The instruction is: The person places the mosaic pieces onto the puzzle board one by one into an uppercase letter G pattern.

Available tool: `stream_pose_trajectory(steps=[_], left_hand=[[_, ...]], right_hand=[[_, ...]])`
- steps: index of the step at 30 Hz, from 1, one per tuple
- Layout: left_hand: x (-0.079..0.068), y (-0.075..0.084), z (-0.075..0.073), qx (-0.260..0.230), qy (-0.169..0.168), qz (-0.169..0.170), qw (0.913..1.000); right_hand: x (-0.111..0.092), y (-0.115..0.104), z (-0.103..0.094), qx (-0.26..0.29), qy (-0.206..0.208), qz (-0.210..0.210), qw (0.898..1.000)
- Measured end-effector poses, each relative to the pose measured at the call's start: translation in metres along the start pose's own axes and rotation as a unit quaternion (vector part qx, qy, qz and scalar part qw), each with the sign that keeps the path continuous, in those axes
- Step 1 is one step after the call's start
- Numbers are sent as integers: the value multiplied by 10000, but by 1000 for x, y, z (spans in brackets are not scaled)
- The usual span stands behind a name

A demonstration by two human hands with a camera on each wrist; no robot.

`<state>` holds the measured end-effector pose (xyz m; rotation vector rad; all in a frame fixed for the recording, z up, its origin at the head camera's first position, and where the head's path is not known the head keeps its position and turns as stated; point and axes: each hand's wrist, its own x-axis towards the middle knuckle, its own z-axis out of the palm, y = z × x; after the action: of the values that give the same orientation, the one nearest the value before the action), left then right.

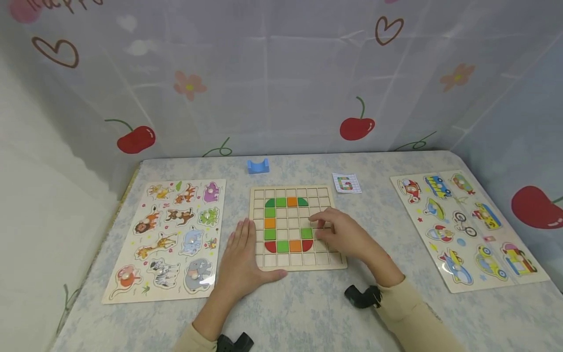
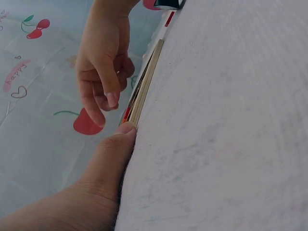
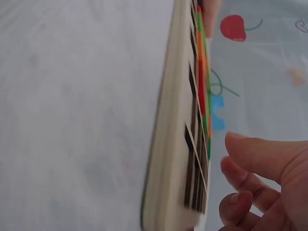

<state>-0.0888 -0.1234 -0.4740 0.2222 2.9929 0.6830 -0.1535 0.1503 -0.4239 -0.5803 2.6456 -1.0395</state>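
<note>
A wooden grid board (image 1: pixel 298 191) lies on the table, with green, orange and red pieces forming an outline in its cells. Along its left side rests my left hand (image 1: pixel 239 264), fingers straight, with the thumb (image 2: pixel 115 149) against the front edge. Over the board's right part hovers my right hand (image 1: pixel 340 232), its fingers loosely bent. No piece shows between that hand's thumb (image 3: pixel 252 149) and fingers in the right wrist view. Just left of its fingertips sits a green square (image 1: pixel 306 233), above a red rounded corner piece (image 1: pixel 307 245).
Behind the board stand a blue holder (image 1: pixel 258 166) and a small printed card (image 1: pixel 353 188) with a coloured grid pattern. An animal puzzle board (image 1: pixel 176 252) lies at left, a vehicle puzzle board (image 1: pixel 457 249) at right. A printed curtain (image 1: pixel 281 112) hangs behind the table.
</note>
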Motion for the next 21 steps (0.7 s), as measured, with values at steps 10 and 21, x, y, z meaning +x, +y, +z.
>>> stream_pose_trajectory(steps=[10, 21], left_hand=[[-1, 1, -1, -60, 24, 31, 10000], [-1, 2, -2, -52, 34, 28, 10000]], right_hand=[[-23, 28, -33, -494, 345, 639, 9961], [-32, 38, -33, -829, 274, 857, 9925]])
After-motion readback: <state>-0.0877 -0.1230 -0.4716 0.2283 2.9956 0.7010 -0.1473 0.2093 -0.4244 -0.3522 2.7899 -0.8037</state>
